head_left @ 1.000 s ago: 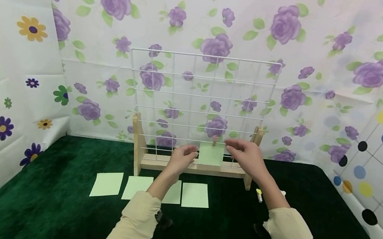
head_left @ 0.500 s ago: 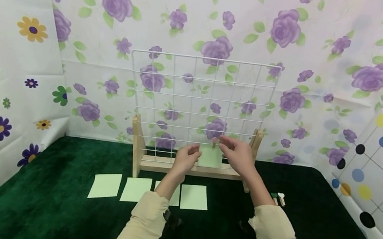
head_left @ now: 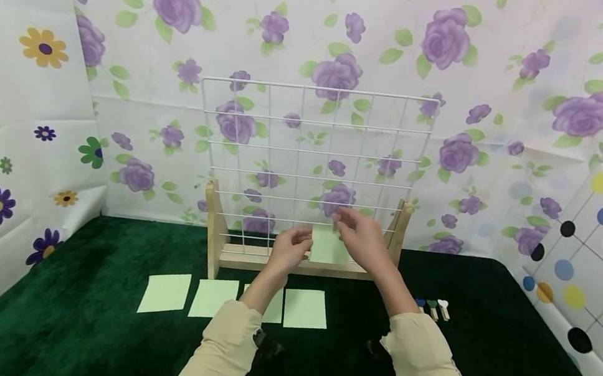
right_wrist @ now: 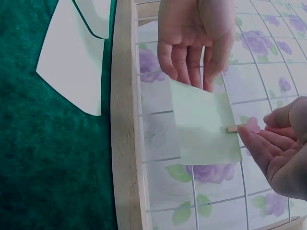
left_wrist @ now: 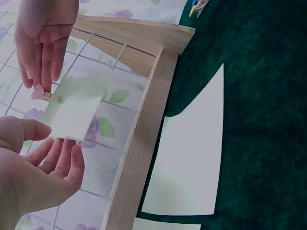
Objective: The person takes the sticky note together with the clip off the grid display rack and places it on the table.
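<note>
A pale green square paper (head_left: 328, 244) lies against the white wire grid (head_left: 311, 151) in its wooden stand. On the paper's upper edge sits a small wooden clothespin with a pink heart (right_wrist: 253, 125). My left hand (head_left: 289, 250) holds the paper's left edge, its thumb at the corner in the left wrist view and its fingertips hidden behind the paper. My right hand (head_left: 365, 243) has thumb and forefinger around the heart end of the clothespin. In the head view the right fingers cover most of it.
Several pale green papers (head_left: 306, 309) lie in a row on the dark green cloth (head_left: 65, 322) before the stand. Clothespins with coloured hearts, including a green one (head_left: 433, 309) and a white one (head_left: 443, 309), lie at right, partly hidden by the arm.
My right hand has moved left from beside the paper to the pink-heart clothespin. The left hand stays at the paper's left edge. More clothespins show beside the right arm.
</note>
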Available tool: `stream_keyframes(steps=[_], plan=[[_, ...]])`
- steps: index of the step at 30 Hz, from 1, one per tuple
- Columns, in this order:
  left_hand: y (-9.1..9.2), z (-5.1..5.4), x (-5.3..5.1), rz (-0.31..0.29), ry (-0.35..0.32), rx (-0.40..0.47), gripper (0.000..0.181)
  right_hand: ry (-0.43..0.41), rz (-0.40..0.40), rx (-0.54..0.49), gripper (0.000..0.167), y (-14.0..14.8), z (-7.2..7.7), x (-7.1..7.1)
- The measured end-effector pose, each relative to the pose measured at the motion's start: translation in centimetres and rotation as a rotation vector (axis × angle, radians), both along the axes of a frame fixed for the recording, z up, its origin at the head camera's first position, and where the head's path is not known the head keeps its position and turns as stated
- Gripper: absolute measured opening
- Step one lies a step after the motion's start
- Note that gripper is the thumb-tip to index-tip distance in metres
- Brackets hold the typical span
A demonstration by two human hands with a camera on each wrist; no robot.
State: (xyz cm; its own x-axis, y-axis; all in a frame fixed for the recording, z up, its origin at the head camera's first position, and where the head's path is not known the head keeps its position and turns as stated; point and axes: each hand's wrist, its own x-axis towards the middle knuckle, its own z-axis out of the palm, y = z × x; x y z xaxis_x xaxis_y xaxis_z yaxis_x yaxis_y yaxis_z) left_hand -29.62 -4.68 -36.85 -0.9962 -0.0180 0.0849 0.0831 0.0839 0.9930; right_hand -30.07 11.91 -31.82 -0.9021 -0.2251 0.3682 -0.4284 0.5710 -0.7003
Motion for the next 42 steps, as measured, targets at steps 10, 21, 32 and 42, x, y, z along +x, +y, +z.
stream_keyframes(steps=[10, 21, 32, 42], plan=[[0.0, 0.2, -0.1, -0.030, -0.012, -0.005, 0.031, 0.102, -0.039, 0.081, 0.031, -0.6, -0.1, -0.2], [0.2, 0.5, -0.3, -0.047, -0.037, 0.033, 0.032, 0.204, -0.092, 0.285, 0.024, -1.1, 0.5, -0.6], [0.7, 0.1, -0.9, -0.026, -0.030, 0.018, 0.028, 0.213, -0.087, 0.301, 0.016, -1.2, 0.3, -1.5], [0.7, -0.2, -1.1, 0.012, -0.017, 0.011, 0.025, 0.357, -0.123, 0.281, 0.010, -1.3, -0.5, -2.2]])
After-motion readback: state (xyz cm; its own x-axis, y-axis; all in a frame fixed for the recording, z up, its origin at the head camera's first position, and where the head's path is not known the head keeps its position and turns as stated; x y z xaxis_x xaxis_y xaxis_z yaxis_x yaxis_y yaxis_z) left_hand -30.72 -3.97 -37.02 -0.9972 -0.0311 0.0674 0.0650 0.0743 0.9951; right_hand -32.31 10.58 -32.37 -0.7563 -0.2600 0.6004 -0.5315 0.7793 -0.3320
